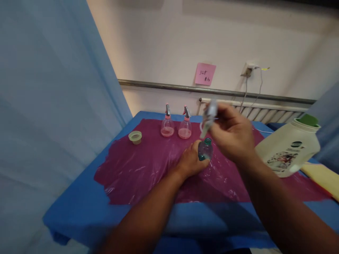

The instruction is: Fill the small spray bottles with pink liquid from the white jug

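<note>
My left hand [192, 159] is wrapped round a small clear bottle [206, 150] with a green neck, which stands uncapped on the purple plastic sheet [148, 169]. Above and to its right, my right hand [231, 132] holds a spray head [210, 114], blurred by motion, its lower end just over the bottle's open mouth. Farther back stand two spray bottles, one at the left [167, 126] and one at the right [185, 127], each with pink liquid low inside and a grey and pink trigger head.
A pale cap-like cup [135, 137] sits at the left of the sheet. At the right stands a large cream jug [288, 148] with a green top, beside a yellow item [321, 178]. Blue cloth [82, 208] covers the table; a curtain [53, 88] hangs at the left.
</note>
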`<act>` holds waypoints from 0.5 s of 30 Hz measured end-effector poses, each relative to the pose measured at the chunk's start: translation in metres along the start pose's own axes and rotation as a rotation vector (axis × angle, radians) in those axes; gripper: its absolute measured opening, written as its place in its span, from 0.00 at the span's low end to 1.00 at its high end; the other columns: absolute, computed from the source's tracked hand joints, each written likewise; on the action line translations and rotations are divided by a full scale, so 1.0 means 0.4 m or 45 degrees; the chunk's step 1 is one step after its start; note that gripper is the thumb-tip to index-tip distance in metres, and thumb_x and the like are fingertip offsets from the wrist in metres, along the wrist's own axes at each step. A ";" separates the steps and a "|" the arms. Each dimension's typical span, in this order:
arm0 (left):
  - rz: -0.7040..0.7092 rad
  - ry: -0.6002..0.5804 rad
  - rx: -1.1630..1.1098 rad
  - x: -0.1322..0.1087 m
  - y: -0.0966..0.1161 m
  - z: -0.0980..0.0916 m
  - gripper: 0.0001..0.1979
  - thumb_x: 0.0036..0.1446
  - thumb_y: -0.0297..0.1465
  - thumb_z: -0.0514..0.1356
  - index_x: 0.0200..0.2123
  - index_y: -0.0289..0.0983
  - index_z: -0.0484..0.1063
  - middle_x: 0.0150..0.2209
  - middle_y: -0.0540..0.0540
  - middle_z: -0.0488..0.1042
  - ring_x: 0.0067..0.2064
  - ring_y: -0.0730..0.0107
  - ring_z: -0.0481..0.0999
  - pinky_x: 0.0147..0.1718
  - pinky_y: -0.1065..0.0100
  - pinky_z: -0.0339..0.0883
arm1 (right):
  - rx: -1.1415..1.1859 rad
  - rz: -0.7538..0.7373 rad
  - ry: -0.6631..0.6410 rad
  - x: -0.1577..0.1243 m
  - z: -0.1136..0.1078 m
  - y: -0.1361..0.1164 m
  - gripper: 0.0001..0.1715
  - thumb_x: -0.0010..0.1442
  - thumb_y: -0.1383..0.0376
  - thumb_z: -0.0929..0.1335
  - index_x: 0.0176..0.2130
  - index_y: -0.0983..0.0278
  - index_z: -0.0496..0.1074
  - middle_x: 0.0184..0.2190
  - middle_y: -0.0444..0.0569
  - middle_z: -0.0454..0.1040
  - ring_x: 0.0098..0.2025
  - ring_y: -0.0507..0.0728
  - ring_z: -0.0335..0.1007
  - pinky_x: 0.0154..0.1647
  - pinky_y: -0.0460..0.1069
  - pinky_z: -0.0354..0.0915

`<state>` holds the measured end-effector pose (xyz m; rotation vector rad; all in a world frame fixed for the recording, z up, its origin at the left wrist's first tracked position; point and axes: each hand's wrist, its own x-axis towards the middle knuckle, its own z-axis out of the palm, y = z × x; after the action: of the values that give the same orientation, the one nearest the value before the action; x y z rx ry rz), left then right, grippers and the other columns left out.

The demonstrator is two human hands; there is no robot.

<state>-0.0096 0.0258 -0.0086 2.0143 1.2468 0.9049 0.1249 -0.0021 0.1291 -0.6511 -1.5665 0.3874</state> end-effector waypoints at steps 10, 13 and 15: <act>0.032 -0.002 0.076 0.003 -0.006 0.006 0.37 0.58 0.37 0.73 0.68 0.43 0.66 0.62 0.39 0.81 0.62 0.45 0.82 0.62 0.49 0.76 | 0.035 0.246 0.317 -0.010 -0.121 0.038 0.21 0.63 0.51 0.83 0.50 0.56 0.83 0.43 0.45 0.82 0.42 0.56 0.81 0.46 0.54 0.82; 0.049 -0.005 0.064 0.002 -0.005 0.006 0.36 0.58 0.36 0.73 0.68 0.44 0.67 0.61 0.40 0.81 0.61 0.45 0.82 0.61 0.50 0.76 | 0.101 0.338 0.300 -0.026 -0.107 0.072 0.25 0.59 0.49 0.85 0.49 0.56 0.83 0.44 0.46 0.84 0.42 0.57 0.82 0.46 0.54 0.81; 0.023 0.007 0.037 0.001 -0.003 0.004 0.36 0.57 0.36 0.74 0.67 0.46 0.68 0.60 0.42 0.81 0.61 0.47 0.82 0.61 0.51 0.76 | 0.127 0.432 0.272 -0.037 -0.100 0.102 0.27 0.56 0.49 0.86 0.48 0.58 0.83 0.44 0.47 0.85 0.43 0.58 0.82 0.47 0.55 0.81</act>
<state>-0.0086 0.0263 -0.0103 2.0499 1.2535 0.9068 0.1716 0.0152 0.0973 -0.8543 -1.2267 0.6239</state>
